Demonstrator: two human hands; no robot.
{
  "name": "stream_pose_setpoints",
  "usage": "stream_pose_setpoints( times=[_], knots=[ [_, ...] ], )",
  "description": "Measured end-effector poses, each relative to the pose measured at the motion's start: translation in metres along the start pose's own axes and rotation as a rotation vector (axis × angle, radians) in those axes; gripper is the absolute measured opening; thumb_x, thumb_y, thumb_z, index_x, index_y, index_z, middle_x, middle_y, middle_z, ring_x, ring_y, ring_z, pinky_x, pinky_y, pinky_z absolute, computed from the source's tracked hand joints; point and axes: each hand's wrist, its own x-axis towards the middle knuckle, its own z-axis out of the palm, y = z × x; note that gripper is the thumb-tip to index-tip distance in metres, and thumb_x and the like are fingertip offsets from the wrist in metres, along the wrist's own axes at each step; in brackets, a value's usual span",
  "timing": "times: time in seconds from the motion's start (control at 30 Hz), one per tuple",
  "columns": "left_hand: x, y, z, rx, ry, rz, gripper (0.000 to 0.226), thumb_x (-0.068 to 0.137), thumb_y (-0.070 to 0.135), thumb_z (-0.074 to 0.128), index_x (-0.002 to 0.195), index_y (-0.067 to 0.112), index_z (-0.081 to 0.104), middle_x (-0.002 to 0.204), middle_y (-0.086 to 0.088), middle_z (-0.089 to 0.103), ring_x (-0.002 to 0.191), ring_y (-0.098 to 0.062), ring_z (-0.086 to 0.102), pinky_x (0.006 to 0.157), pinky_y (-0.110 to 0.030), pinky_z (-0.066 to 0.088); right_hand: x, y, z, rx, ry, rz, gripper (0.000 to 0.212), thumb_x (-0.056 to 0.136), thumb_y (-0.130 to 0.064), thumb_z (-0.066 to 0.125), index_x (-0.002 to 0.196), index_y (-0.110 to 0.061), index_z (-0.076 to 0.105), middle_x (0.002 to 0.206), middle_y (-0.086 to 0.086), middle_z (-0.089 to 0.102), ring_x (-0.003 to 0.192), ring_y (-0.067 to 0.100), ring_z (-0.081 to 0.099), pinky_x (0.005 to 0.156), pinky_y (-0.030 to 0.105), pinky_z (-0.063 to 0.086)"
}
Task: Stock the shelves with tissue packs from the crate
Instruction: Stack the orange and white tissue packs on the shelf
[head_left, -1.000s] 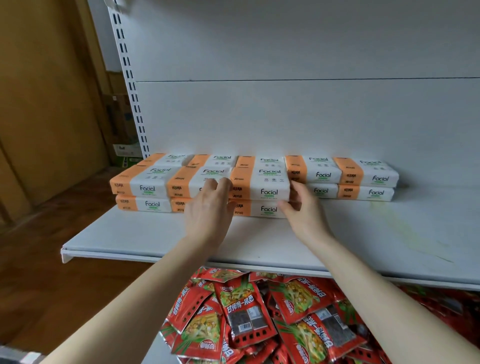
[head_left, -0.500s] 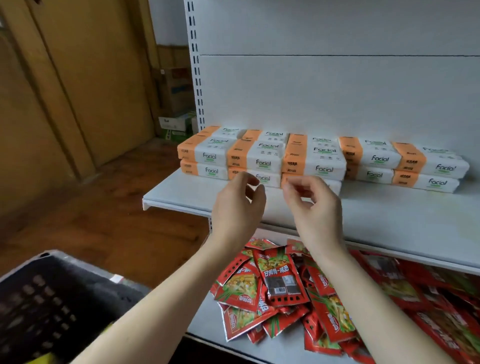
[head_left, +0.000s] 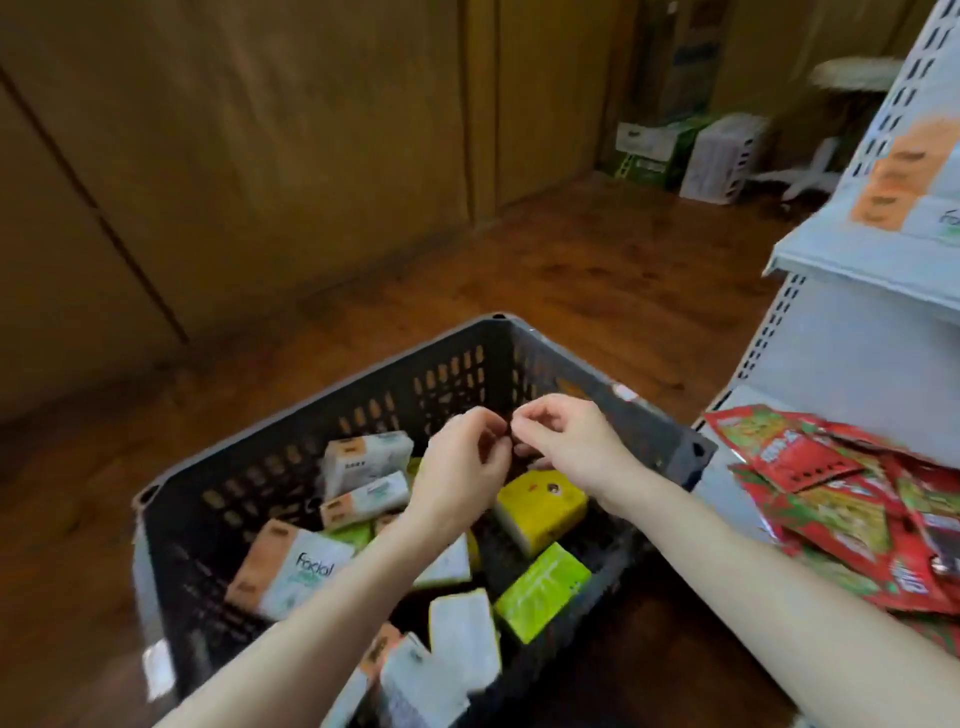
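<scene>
- Grey plastic crate (head_left: 452, 374) stood on the wooden floor (head_left: 519, 270), just left of the white shelving, and held the loose tissue packs.
- Both forearms reached forward from the bottom edge of the view and met over the middle of the crate.
- The left hand (head_left: 457, 478) hung above the packs with its back to the camera, fingers loosely curled and the thumb tucked towards them; nothing showed in its grasp.
- The right hand (head_left: 566, 441) hovered just beside it, near the crate's right wall, its fingers loosely bent as well and holding nothing that could be seen.
- Fingertips of the two hands were almost touching; blur hid whether they actually met.
- Neither hand touched a pack.
- An orange-and-white Facial pack (head_left: 291, 571) lay tilted under the left forearm.
- A yellow pack (head_left: 540, 506) sat below the right wrist, with a green pack (head_left: 543, 592) nearer the camera.
- On the upper shelf (head_left: 857, 265) at the right edge, blurred stacked packs (head_left: 904, 176) showed orange ends.
- Red snack packets (head_left: 831, 493) were heaped on the lower shelf, beside the right forearm.
</scene>
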Motion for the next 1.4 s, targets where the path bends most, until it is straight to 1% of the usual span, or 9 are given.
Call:
stream_pose_setpoints(
  times=[0.3, 0.4, 0.53, 0.73, 0.9, 1.03, 1.17, 1.27, 1.4],
  knots=[
    [0.018, -0.152, -0.031, 0.487, -0.232, -0.248, 0.037, 0.089, 0.019, 0.055, 0.124, 0.009, 0.048, 0.130, -0.010, 0.049, 0.118, -0.027, 0.048, 0.092, -0.034, 0.042, 0.080, 0.024, 0.138, -0.114, -0.228, 0.373, 0.021, 0.094, -0.015, 0.043, 0.109, -0.009, 0.056, 0.081, 0.004, 0.053, 0.087, 0.023, 0.062, 0.067, 0.028, 0.052],
    [0.016, -0.169, -0.022, 0.606, -0.360, -0.221, 0.032, 0.088, 0.019, 0.055, 0.118, 0.008, 0.048, 0.125, -0.010, 0.051, 0.114, -0.029, 0.051, 0.085, -0.037, 0.045, 0.086, 0.034, 0.158, -0.120, -0.217, 0.477, 0.030, 0.095, -0.012, 0.040, 0.120, -0.003, 0.054, 0.093, 0.011, 0.052, 0.100, 0.028, 0.060, 0.068, 0.031, 0.048],
    [0.021, -0.175, -0.013, 0.750, -0.379, -0.159, 0.030, 0.090, 0.016, 0.050, 0.119, 0.011, 0.048, 0.122, -0.009, 0.055, 0.113, -0.027, 0.053, 0.083, -0.037, 0.047, 0.086, 0.047, 0.154, -0.161, -0.178, 0.521, 0.030, 0.096, -0.014, 0.039, 0.122, -0.005, 0.052, 0.126, 0.021, 0.054, 0.115, 0.035, 0.055, 0.096, 0.041, 0.049],
    [0.042, -0.123, -0.033, 0.160, -0.269, -0.297, 0.010, 0.085, 0.027, 0.056, 0.090, 0.019, 0.055, 0.082, 0.002, 0.057, 0.077, -0.017, 0.056, 0.055, -0.026, 0.040, 0.082, 0.037, 0.093, -0.035, -0.151, 0.334, 0.043, 0.089, -0.036, 0.059, 0.128, -0.019, 0.052, 0.120, -0.004, 0.051, 0.108, 0.011, 0.046, 0.087, 0.028, 0.039],
    [0.054, -0.059, -0.038, -0.412, -0.260, -0.372, 0.016, 0.071, 0.014, 0.054, 0.057, 0.013, 0.049, 0.075, -0.009, 0.055, 0.075, -0.027, 0.056, 0.066, -0.034, 0.039, 0.062, 0.008, 0.026, 0.181, -0.205, 0.219, 0.029, 0.087, -0.039, 0.057, 0.109, -0.022, 0.062, 0.099, -0.003, 0.069, 0.089, 0.014, 0.064, 0.074, 0.028, 0.051],
    [0.053, -0.009, -0.032, -0.531, -0.263, -0.253, 0.020, 0.060, 0.021, 0.049, 0.065, 0.003, 0.057, 0.071, -0.007, 0.055, 0.072, -0.024, 0.054, 0.066, -0.034, 0.040, 0.037, -0.010, -0.025, 0.149, -0.142, 0.078, 0.015, 0.086, -0.021, 0.060, 0.100, -0.016, 0.064, 0.088, -0.003, 0.069, 0.078, 0.006, 0.064, 0.069, 0.017, 0.050],
    [0.044, 0.038, -0.013, -0.543, -0.220, -0.053, 0.027, 0.060, 0.025, 0.052, 0.085, 0.023, 0.063, 0.078, 0.008, 0.063, 0.074, -0.009, 0.061, 0.064, -0.023, 0.047, 0.008, -0.023, -0.079, 0.086, -0.037, -0.012, 0.022, 0.080, -0.006, 0.066, 0.092, -0.023, 0.065, 0.089, -0.003, 0.070, 0.080, 0.006, 0.064, 0.078, 0.021, 0.049],
    [0.035, 0.076, 0.004, -0.432, -0.008, 0.206, 0.030, 0.066, 0.021, 0.060, 0.096, 0.022, 0.064, 0.086, 0.016, 0.062, 0.080, -0.008, 0.059, 0.068, -0.020, 0.047, -0.016, -0.026, -0.118, 0.167, 0.114, 0.038, 0.022, 0.083, -0.018, 0.064, 0.104, -0.026, 0.062, 0.107, 0.003, 0.063, 0.093, 0.017, 0.058, 0.084, 0.033, 0.044],
    [0.028, 0.129, 0.029, -0.165, 0.269, 0.605, 0.032, 0.068, 0.014, 0.064, 0.099, 0.011, 0.069, 0.098, -0.007, 0.067, 0.092, -0.026, 0.059, 0.076, -0.033, 0.045, -0.050, -0.038, -0.162, 0.452, 0.198, 0.112, 0.034, 0.079, -0.049, 0.057, 0.096, -0.019, 0.062, 0.084, 0.007, 0.068, 0.071, 0.023, 0.063, 0.073, 0.037, 0.051]
  ],
)
